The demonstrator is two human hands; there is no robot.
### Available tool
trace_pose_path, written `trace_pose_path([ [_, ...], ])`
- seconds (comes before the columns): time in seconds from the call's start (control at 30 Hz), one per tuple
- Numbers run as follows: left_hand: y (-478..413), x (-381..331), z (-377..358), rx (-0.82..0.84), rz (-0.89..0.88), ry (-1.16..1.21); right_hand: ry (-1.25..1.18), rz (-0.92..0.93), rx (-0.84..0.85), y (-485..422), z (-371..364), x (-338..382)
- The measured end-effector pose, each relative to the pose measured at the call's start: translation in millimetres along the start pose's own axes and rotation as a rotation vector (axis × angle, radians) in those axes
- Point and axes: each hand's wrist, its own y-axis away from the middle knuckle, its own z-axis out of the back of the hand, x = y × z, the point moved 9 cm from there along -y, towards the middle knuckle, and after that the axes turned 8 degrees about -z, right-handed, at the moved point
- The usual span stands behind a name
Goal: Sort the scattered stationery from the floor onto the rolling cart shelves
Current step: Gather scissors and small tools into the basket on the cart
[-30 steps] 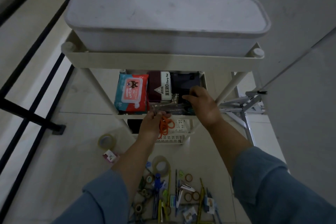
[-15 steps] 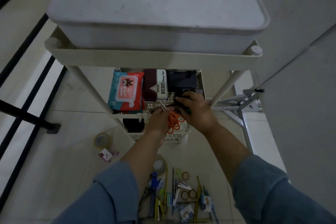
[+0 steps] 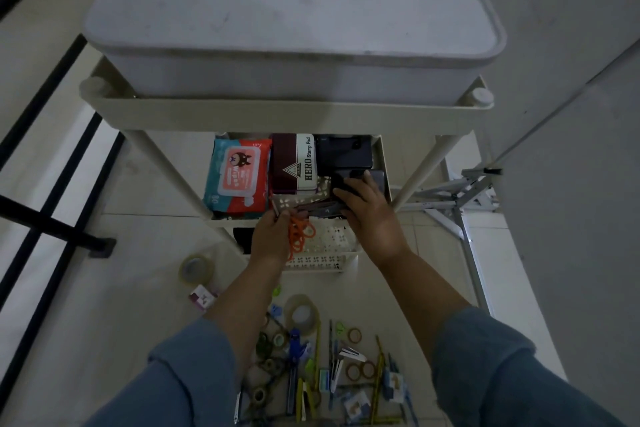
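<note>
cart (image 3: 277, 114): white, three shelves, stands on the tiled floor (image 3: 104, 322)
top shelf: two white lidded bins (image 3: 277, 28) fill it
middle shelf (image 3: 235, 222): wipes (image 3: 237, 173) at left end, stamp pad box (image 3: 294, 163) in the middle, dark boxes (image 3: 343, 154) at right end
bottom shelf (image 3: 329, 248): perforated white, mostly hidden by the hands
scissors (image 3: 302, 235): orange handles, at front edge of middle shelf, handles hang just below the rim, blades point right along the edge
left hand (image 3: 272, 241): fingers curled round the orange handles, thumb and fingertip pinch at the shelf's front rim
right hand (image 3: 372, 218): palm down at right front corner of middle shelf, fingers stretched onto a dark box, covers the blade end; grip or not, cannot tell
sleeves: blue, pushed up on both forearms
tape roll (image 3: 195, 269): on floor, left of cart's bottom shelf, small pink box (image 3: 202, 298) just beside it
second tape roll (image 3: 302, 314): on floor between the forearms
stationery pile (image 3: 346, 374): on floor near bottom edge; pens, pencils, small tape rings, clips, all mixed, touching
metal frame (image 3: 460, 198): folded, on floor right of cart
black rails (image 3: 52, 225): on floor, far left
</note>
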Motion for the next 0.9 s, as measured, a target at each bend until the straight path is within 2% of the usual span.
trace_pose_path([
  [0.2,-3,-1,1,0.004,-0.031,-0.013,-0.082,-0.061,0.082,-2,0,-6],
  [0.37,-13,-23,7,-0.014,-0.172,-0.063,-0.196,-0.112,0.0,-8,16,-8],
  [0.57,-28,-28,15,-0.023,-0.137,0.071,-0.248,-0.174,-0.099,-14,40,2],
  [0.73,-35,-46,8,0.06,-0.191,0.059,-0.205,-0.224,-0.122,-23,41,0],
  [0.9,-45,-58,-9,0.211,-0.24,-0.091,-0.218,-0.309,-0.171,-14,43,-5],
])
